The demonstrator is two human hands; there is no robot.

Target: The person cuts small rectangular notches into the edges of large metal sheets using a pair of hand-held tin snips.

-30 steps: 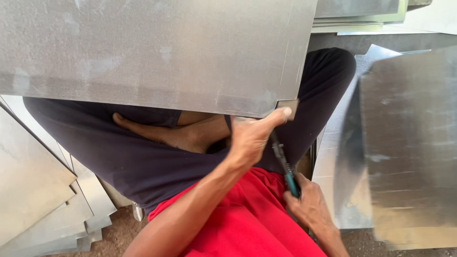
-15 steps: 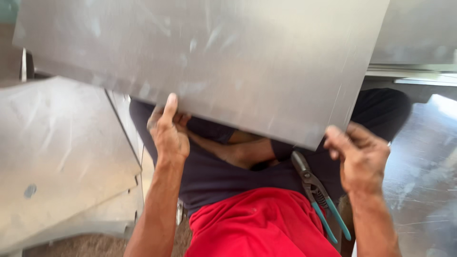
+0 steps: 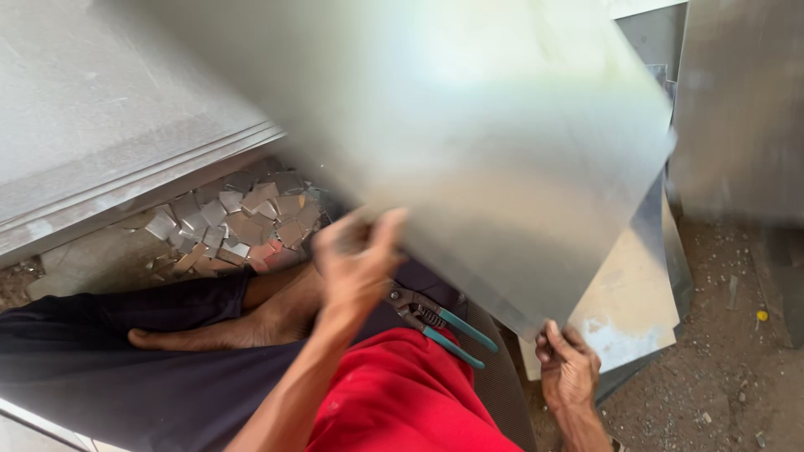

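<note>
Sheet: a large grey metal sheet (image 3: 469,142), blurred, fills the upper middle of the view from 10 to 2 o'clock, tilted, its lower corner dipping toward 5 o'clock.
Left hand: the left hand (image 3: 356,259), blurred, is at the sheet's lower edge near centre; its grip seems closed on that edge, fingers above and thumb below.
Right hand: the right hand (image 3: 568,368), at 5 o'clock, has its grip clamped on the sheet's lowest corner.
Snips: tin snips (image 3: 440,325) with teal handles lie on the lap just below centre, between the two hands, touched by neither.
Person: seated cross-legged, red shirt (image 3: 402,402) at 6 o'clock, dark trousers (image 3: 100,368) at 8 o'clock, a bare foot (image 3: 243,322) left of centre.
Offcuts: a heap of small square metal offcuts (image 3: 239,218) lies on the floor at 9 to 10 o'clock.
Stack: flat metal sheets (image 3: 100,125) are stacked at 10 o'clock.
Floor: bare dusty ground (image 3: 720,368) with grit and scraps at 4 o'clock; more sheets (image 3: 741,100) lean at 2 o'clock, and others (image 3: 636,301) lie under the held sheet at 4 o'clock.
</note>
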